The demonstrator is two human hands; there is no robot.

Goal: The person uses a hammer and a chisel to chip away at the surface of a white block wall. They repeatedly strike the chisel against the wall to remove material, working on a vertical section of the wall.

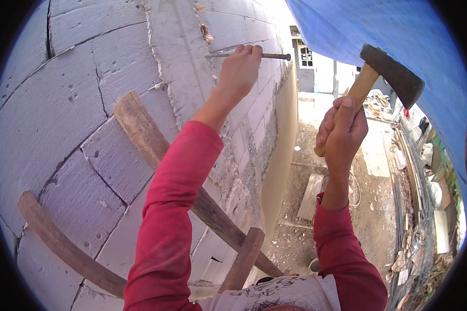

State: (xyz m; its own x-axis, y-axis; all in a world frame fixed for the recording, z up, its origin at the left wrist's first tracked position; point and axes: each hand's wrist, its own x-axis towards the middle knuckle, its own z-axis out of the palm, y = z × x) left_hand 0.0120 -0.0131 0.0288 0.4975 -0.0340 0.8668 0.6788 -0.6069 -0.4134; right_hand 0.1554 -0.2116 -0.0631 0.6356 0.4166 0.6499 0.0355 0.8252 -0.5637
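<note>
My left hand point(240, 72) is closed around a thin dark metal chisel point(275, 56), held roughly level. Its far end meets the rough grey concrete strip point(184, 62) in the block wall; its thicker head points right. In my right hand point(344, 124), raised over the ground, is a hatchet point(394, 75) gripped by its pale wooden handle. The dark hatchet head is up and to the right, apart from the chisel. Bits of orange-brown material point(207, 33) stick out of the concrete above my left hand.
Wooden ladder poles point(140, 127) lean against the pale block wall point(62, 103), with a crosspiece point(244, 256) near my body. A blue tarp point(342, 26) hangs at upper right. Far below, the dirt ground point(368, 207) holds a board point(310, 197); rubble and long poles point(402, 192) lie right.
</note>
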